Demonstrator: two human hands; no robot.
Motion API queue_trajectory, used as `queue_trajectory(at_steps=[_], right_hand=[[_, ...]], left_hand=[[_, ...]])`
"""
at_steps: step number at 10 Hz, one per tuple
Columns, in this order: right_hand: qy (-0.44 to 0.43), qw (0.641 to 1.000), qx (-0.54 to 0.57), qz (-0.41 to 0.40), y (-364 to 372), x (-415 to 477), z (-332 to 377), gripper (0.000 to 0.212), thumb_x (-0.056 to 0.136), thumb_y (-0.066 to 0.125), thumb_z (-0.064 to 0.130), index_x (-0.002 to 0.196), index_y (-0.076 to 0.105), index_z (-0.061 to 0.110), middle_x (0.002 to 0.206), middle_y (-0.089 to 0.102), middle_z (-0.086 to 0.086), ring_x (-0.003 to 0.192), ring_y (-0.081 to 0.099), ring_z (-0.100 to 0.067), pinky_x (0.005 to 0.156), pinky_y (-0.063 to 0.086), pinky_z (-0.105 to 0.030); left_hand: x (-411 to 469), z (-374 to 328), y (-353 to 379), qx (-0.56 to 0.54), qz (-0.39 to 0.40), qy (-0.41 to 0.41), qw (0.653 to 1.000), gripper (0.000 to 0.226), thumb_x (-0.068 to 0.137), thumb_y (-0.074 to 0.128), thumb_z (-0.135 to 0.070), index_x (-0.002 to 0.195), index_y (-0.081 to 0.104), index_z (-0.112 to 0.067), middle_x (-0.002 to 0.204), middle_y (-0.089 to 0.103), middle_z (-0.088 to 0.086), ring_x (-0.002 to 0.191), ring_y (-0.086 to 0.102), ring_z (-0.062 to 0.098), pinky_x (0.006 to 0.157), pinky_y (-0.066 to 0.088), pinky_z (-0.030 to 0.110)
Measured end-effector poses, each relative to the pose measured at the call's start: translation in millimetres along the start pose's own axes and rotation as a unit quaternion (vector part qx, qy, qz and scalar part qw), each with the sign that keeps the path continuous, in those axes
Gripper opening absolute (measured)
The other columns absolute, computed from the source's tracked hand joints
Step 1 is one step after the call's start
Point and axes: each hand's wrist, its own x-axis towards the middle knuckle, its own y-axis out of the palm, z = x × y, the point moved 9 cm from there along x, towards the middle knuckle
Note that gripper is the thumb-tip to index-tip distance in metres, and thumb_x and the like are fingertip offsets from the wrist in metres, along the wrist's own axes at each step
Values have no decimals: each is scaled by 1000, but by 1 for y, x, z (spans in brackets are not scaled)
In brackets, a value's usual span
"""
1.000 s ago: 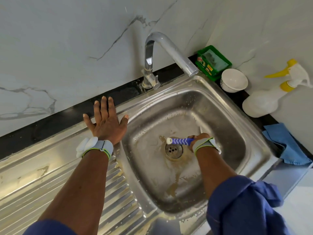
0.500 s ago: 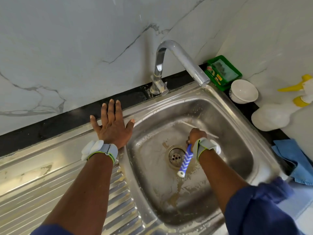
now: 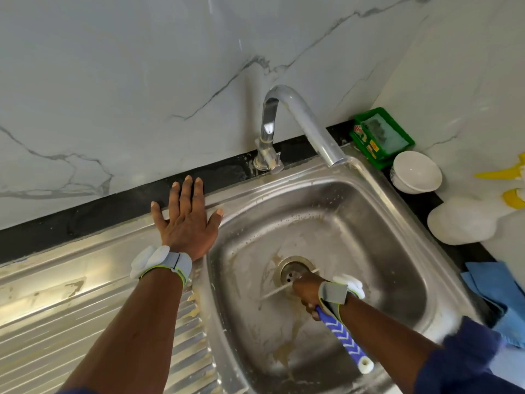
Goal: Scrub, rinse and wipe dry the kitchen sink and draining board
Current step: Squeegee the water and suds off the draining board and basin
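Head view showed the right hand (image 3: 308, 291) wrapped round a brush (image 3: 345, 339) mid-sink (image 3: 383, 223), left hand (image 3: 186, 223) spread flat on the back rim; the brush looked light, stiff, likely slippery, best gripped mid-handle.

Presses left hand (image 3: 186, 223) flat, fingers spread, on the rim of the sink (image 3: 247, 193) at centre-left; grips brush handle (image 3: 345, 339) in right hand (image 3: 308, 292) at the drain (image 3: 292, 268), lower centre-right, blue-and-white end pointing toward the lower right corner
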Motion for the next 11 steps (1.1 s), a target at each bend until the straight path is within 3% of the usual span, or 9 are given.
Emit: queue_trajectory(at_steps=[1,2,3,6,7,8,9,10,11], right_hand=[[20,986,3,-166,-82,22,-5,42,107,33,21,121,60,-8,123,64,-26,108,64,-39,90,52,-37],[32,976,34,-215,-118,45,-11,48,106,34,30,128,60,-5,131,61,-26,119,61,-39,101,48,-40],[29,981,-15,-189,-109,64,14,41,106,38,15,137,49,-9,143,51,-27,133,50,-37,107,39,-38],[-63,987,-130,-73,15,39,11,43,108,36,27,138,52,0,147,51,-17,138,46,-30,110,33,-30],[-79,993,-88,20,14,17,-9,41,110,30,20,145,41,2,149,47,-18,135,48,-32,100,40,-32],[-28,998,47,7,-10,-3,-28,42,106,35,29,146,40,18,136,60,-17,110,62,-31,88,47,-35],[-111,988,89,52,-27,-58,-17,38,93,45,24,130,39,31,97,73,-14,61,67,-33,63,59,-42],[-141,976,152,72,-34,-78,-8,36,85,54,19,119,44,26,104,68,-12,56,66,-35,55,55,-40],[-237,953,183,-49,-82,-101,19,35,89,61,26,120,49,34,97,74,-4,46,58,-12,43,42,-23]], left_hand=[[-2,3,2,7,-4,-11,1000,78,102,26,-65,164,-6,-33,172,-12,-11,157,-16,13,122,-15,59],[-1,3,4,18,1,-16,1000,77,102,23,-66,164,-8,-34,172,-14,-11,157,-17,13,121,-16,58],[0,4,4,29,-1,-19,999,76,102,21,-67,164,-9,-34,172,-14,-12,157,-17,13,122,-15,58],[-4,0,-1,32,-5,-30,999,76,101,25,-67,164,-3,-35,172,-8,-11,158,-11,14,123,-10,59],[-6,-2,-5,26,16,-31,999,76,101,23,-68,164,-4,-36,172,-9,-12,158,-12,13,124,-10,58],[-4,-3,-9,22,55,-45,997,75,101,21,-69,164,-2,-36,172,-11,-14,158,-13,11,124,-9,59],[-4,-20,-31,0,44,-81,996,68,102,24,-67,161,26,-32,171,17,-4,158,15,20,123,8,62],[-6,-53,-53,-36,-22,-41,998,59,102,36,-62,150,46,-29,152,53,1,139,50,28,116,33,55],[-14,-116,-82,-165,-70,62,982,56,98,53,-55,147,49,-27,117,73,-6,111,68,24,93,53,39]])
